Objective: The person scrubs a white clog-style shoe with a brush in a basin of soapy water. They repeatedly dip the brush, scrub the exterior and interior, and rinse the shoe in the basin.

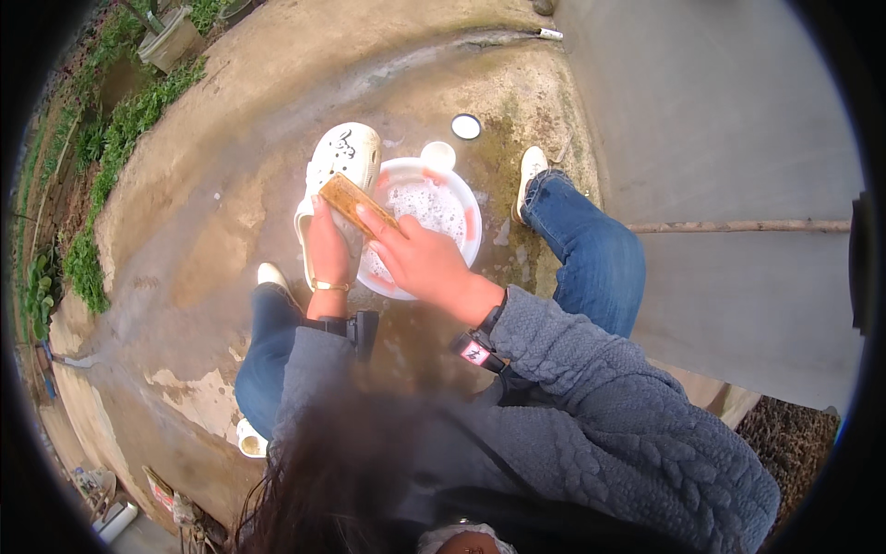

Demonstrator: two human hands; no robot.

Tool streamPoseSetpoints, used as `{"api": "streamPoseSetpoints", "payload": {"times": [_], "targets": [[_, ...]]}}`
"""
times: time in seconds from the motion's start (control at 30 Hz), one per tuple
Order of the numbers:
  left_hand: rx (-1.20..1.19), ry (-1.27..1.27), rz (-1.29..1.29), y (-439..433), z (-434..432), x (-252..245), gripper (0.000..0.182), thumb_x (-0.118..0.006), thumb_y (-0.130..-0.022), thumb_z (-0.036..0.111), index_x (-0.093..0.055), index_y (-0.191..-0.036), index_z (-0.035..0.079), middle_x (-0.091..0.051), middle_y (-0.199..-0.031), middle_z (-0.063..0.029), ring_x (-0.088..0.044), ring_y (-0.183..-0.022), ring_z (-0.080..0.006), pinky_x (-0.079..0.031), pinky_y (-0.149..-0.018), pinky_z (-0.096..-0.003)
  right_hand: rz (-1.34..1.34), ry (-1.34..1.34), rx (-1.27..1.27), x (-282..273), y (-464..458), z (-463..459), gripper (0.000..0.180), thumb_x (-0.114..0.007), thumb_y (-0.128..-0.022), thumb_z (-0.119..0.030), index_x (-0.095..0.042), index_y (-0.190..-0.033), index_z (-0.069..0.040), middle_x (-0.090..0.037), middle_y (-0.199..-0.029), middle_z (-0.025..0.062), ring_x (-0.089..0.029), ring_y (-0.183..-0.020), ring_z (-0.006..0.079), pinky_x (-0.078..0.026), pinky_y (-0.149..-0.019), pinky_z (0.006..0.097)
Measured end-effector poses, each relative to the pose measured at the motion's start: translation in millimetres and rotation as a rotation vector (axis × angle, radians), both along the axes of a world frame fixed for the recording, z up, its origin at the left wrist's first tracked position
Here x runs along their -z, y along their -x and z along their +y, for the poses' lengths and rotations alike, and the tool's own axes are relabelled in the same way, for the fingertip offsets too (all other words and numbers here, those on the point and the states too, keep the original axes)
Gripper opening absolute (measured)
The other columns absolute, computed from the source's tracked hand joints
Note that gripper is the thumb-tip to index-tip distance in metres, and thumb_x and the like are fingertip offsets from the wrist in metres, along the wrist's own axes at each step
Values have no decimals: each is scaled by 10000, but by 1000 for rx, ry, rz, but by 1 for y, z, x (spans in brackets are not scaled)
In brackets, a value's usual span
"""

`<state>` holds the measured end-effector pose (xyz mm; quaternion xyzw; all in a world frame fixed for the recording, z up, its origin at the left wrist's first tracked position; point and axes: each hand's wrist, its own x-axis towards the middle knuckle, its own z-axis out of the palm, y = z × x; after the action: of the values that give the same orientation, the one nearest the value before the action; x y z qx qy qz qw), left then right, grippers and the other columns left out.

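Note:
A white clog (339, 149) with dark lettering and vent holes is held toe-away, its top facing up. My left hand (327, 246) grips it near the heel strap, with part of the clog hidden beneath the hand. In my right hand (422, 260) is a wooden scrubbing brush (349, 201), lying slantwise across the clog's upper. The brush's bristles are hidden underneath. Just right of the clog, a white basin (473, 239) with reddish patches stands on the ground, holding foamy water (432, 208). My right forearm passes over its near rim.
A white cup-like item (439, 155) touches the basin's far rim. Beyond it lies a dark-rimmed white lid (466, 127). Another white clog (251, 439) sits behind my left leg. A grey wall (713, 124) rises on the right; plants (138, 131) border the wet concrete (201, 228) on the left.

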<state>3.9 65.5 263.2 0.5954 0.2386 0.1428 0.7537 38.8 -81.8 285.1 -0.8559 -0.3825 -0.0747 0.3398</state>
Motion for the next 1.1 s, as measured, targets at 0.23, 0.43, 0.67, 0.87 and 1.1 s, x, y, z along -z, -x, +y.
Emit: {"api": "streamPoseSetpoints", "payload": {"times": [0.23,0.43,0.67,0.87,1.1], "targets": [[-32,425,-187,-3,0,-26,541,-338,-1099,416,-490,-1406,-3,-597,-1320,-135,-593,-1190,-238,-468,-1008,-363,-40,-87,35,-7,2,6,544,-647,-953,-251,-518,-1480,-218,-537,-875,72,-614,-637,291,-528,-547,398],[-103,523,-211,-3,-1,-24,417,-497,-1046,198,-496,-1393,-33,-604,-1322,-144,-610,-1184,-266,-478,-1024,-393,-88,-138,148,-8,-13,20,544,-646,-948,-315,-519,-1475,-260,-558,-856,116,-640,-604,285,-530,-521,412],[-141,713,-249,-1,26,-12,399,-485,-1044,248,-548,-1335,-17,-653,-1219,-131,-643,-1097,-248,-517,-934,-388,211,42,-23,1,13,13,599,-608,-973,-269,-425,-1543,-241,-576,-913,129,-651,-720,352,-559,-664,439],[61,777,-263,1,4,1,458,-403,-1075,290,-490,-1423,5,-609,-1334,-124,-601,-1204,-262,-465,-1036,-395,-3,-64,94,2,-21,18,570,-611,-964,-322,-466,-1512,-260,-608,-914,144,-647,-610,314,-558,-551,435],[-180,656,-366,-4,22,-4,492,-424,-1085,408,-494,-1428,61,-623,-1345,-106,-599,-1216,-266,-461,-1076,-428,205,53,-105,3,38,-23,631,-650,-942,-291,-430,-1534,-296,-526,-817,91,-620,-577,270,-551,-532,408]]}}
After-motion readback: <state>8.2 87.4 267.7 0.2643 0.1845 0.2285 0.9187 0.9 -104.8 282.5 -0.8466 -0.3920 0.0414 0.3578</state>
